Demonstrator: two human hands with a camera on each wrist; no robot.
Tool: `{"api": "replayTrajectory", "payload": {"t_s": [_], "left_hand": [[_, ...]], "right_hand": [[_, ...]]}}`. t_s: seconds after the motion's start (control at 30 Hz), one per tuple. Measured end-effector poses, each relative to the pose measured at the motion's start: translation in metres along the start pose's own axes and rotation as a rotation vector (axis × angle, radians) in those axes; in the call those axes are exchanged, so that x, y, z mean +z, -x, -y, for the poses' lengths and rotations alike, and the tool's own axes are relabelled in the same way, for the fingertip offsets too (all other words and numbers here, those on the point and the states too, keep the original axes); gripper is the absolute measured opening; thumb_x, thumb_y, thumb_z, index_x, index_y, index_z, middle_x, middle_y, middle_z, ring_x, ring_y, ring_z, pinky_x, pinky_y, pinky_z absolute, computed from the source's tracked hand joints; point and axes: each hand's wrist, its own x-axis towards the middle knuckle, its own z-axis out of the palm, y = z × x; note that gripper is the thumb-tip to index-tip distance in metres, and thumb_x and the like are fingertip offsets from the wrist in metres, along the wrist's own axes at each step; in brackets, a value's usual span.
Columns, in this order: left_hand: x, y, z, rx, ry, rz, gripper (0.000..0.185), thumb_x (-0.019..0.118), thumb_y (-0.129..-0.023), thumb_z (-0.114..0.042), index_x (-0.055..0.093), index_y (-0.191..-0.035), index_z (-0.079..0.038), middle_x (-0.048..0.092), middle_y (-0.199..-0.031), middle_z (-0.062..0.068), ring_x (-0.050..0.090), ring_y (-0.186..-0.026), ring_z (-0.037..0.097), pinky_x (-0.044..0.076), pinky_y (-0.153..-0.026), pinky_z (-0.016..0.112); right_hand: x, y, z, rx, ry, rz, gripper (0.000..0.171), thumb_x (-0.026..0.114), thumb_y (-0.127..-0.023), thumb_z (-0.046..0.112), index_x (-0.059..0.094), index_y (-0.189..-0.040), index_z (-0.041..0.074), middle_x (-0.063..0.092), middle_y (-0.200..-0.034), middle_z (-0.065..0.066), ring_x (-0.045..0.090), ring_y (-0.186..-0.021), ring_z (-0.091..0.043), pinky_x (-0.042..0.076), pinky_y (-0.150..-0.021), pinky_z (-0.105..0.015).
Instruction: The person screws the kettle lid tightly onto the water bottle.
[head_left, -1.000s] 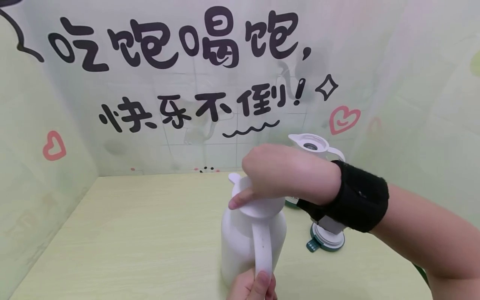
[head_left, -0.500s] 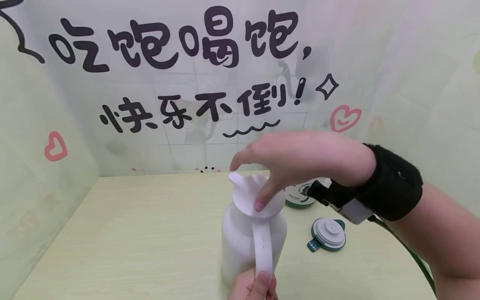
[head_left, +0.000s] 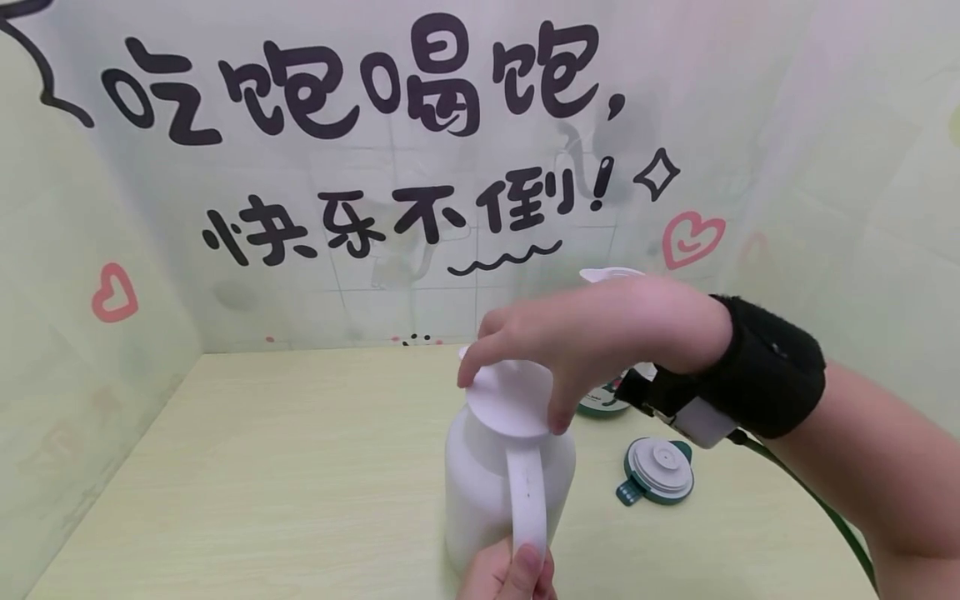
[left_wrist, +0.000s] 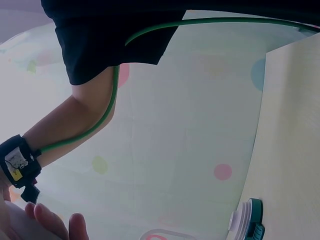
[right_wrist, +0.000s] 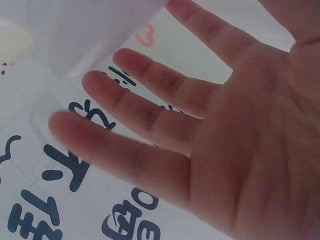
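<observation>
A white thermos jug (head_left: pixel 472 483) stands upright on the table, its handle (head_left: pixel 527 500) facing me. My left hand (head_left: pixel 502 573) grips the handle low down, thumb in front. In the left wrist view, its fingertips (left_wrist: pixel 50 222) show beside the white handle. From above, my right hand (head_left: pixel 577 333) holds the jug's round white lid (head_left: pixel 513 400), fingers at the left rim and thumb at the right. In the right wrist view, the right hand's fingers (right_wrist: pixel 150 115) are spread, with tips along the pale rim; the thumb tip is out of sight there.
A second white jug (head_left: pixel 611 273) stands behind the right hand, mostly hidden, with a green base. To the right lies a grey-and-green lid (head_left: pixel 660 471), underside up. A green cable (head_left: pixel 817 496) runs along the right arm. A printed curtain (head_left: pixel 300 183) surrounds the pale wooden table (head_left: pixel 247 467).
The right hand let go of the lid, swung its wrist round to the right, and came back down with fingers and thumb across the rim. Jug and left hand stayed put.
</observation>
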Motion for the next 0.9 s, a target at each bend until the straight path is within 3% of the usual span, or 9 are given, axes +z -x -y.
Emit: {"api": "replayTrajectory", "payload": {"t_s": [0.4, 0.9], "left_hand": [[0.0005, 0.0000, 0.0000, -0.007, 0.034, 0.009, 0.045, 0.034, -0.105, -0.030, 0.045, -0.081, 0.007, 0.042, -0.063, 0.033, 0.049, -0.057, 0.002, 0.038, -0.050, 0.015], [0.0009, -0.0005, 0.0007, -0.008, 0.013, -0.011, 0.044, 0.035, -0.105, -0.029, 0.047, -0.081, 0.006, 0.042, -0.065, 0.032, 0.049, -0.057, 0.002, 0.038, -0.051, 0.016]], "right_hand": [[0.0018, -0.0028, 0.0013, 0.011, 0.043, -0.017, 0.065, 0.086, -0.068, 0.011, 0.055, -0.122, 0.030, 0.051, -0.109, 0.008, 0.051, -0.097, -0.014, 0.045, -0.082, -0.028], [0.0040, -0.0066, 0.0061, 0.112, 0.154, -0.065, 0.063, 0.085, -0.069, 0.032, 0.056, -0.124, 0.025, 0.056, -0.104, 0.005, 0.052, -0.091, -0.016, 0.045, -0.077, -0.030]]}}
